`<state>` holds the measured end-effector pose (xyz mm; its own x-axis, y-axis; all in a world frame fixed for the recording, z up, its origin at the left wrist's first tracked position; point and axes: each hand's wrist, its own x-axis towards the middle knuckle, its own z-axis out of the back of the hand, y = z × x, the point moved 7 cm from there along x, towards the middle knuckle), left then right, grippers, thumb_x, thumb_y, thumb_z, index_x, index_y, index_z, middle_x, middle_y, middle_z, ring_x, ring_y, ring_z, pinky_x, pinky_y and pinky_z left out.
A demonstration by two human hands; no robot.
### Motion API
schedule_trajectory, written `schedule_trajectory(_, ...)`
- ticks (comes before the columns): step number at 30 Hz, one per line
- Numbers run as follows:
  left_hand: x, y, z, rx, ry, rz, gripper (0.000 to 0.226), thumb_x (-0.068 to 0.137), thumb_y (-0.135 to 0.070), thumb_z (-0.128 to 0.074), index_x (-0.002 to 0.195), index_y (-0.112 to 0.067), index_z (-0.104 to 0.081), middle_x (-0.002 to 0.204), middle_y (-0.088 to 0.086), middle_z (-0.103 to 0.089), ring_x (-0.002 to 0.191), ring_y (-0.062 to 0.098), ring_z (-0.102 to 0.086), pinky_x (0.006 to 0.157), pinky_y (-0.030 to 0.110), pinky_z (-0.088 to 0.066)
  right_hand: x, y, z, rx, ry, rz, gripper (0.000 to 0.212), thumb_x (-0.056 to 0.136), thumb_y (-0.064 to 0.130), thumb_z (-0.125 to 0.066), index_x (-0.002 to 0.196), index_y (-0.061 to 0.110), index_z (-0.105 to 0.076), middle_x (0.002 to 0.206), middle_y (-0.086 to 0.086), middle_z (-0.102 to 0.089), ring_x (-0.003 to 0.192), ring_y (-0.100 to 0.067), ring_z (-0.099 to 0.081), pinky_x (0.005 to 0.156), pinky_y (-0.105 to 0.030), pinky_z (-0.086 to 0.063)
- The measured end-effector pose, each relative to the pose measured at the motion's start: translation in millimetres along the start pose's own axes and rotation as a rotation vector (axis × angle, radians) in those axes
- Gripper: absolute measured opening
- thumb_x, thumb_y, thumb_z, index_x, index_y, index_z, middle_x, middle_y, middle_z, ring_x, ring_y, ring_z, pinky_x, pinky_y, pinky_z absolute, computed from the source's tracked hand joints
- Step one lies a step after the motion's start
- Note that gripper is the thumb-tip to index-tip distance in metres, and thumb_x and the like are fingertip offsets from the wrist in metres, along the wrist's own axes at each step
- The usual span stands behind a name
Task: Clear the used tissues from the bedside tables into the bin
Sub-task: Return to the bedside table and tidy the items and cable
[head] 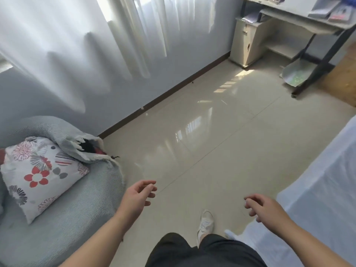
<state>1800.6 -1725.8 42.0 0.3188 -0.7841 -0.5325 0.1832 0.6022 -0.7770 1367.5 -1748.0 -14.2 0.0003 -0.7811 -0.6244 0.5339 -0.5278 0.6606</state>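
Left hand (pixel 137 197) and right hand (pixel 264 208) hover loosely curled above the floor (pixel 212 143).

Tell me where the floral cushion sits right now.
Head view, lower left: the floral cushion lies on the grey-covered sofa, left of the left hand.

Sunlit glossy tile floor (pixel 202 141), white curtains (pixel 96 35), grey sofa (pixel 67 218) left, desk (pixel 308 24) far right.

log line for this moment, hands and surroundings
left hand: empty | right hand: empty | tissues, bin: not in view | floral cushion: on sofa | bed: right edge
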Motion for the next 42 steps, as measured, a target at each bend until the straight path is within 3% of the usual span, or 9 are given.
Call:
schedule_trajectory(6,63,-39,-26,0.041,0.061,0.08,0.018,0.105,-0.005,-0.062,0.105,-0.013,-0.078,0.098,0.012,-0.08,0.08,0.021,-0.07,0.064,0.032,-0.054,81,111,56,0.044,-0.069,0.111,0.012,0.098,0.028,-0.062,0.095,0.03,-0.073,0.084,0.014,-0.076,0.069,-0.008,-0.071,0.066,-0.03,-0.052)
schedule_trajectory(12,171,-103,-65,0.099,0.161,0.08,0.017,0.102,-0.002,-0.065,0.104,-0.011,-0.079,0.09,0.008,-0.081,0.076,0.024,-0.068,0.061,0.032,-0.051,155,150,101,0.161,-0.186,0.074,0.013,0.096,0.031,-0.061,0.097,0.033,-0.073,0.087,0.014,-0.076,0.07,-0.007,-0.072,0.066,-0.029,-0.051)
schedule_trajectory(22,341,-306,-216,0.316,0.524,-0.103,0.018,0.104,-0.014,-0.064,0.107,-0.023,-0.08,0.098,0.004,-0.082,0.083,0.017,-0.073,0.073,0.034,-0.057,165,92,151,0.385,-0.448,-0.27,0.015,0.101,0.03,-0.059,0.097,0.035,-0.072,0.085,0.023,-0.074,0.071,-0.004,-0.071,0.067,-0.029,-0.052)
schedule_trajectory(31,385,-431,-433,0.439,0.71,-0.253,0.019,0.107,-0.017,-0.061,0.111,-0.023,-0.079,0.101,0.004,-0.081,0.088,0.02,-0.074,0.075,0.037,-0.058,173,7,202,0.629,-0.584,-0.511,0.021,0.098,0.032,-0.063,0.081,0.038,-0.075,0.078,0.008,-0.076,0.063,-0.011,-0.069,0.06,-0.03,-0.051)
schedule_trajectory(36,382,-469,-530,0.491,0.738,-0.266,0.02,0.106,-0.016,-0.062,0.108,-0.025,-0.08,0.098,0.0,-0.082,0.086,0.018,-0.076,0.075,0.038,-0.06,214,-14,298,0.661,-0.585,-0.535,0.026,0.099,0.032,-0.065,0.074,0.029,-0.074,0.077,0.006,-0.076,0.058,-0.008,-0.067,0.06,-0.031,-0.051)
schedule_trajectory(42,393,-499,-605,0.526,0.744,-0.232,0.022,0.105,-0.019,-0.062,0.106,-0.03,-0.08,0.098,-0.004,-0.082,0.086,0.016,-0.077,0.073,0.037,-0.061,271,8,470,0.591,-0.61,-0.447,0.019,0.099,0.027,-0.06,0.087,0.026,-0.074,0.084,0.004,-0.075,0.072,-0.015,-0.07,0.061,-0.032,-0.052)
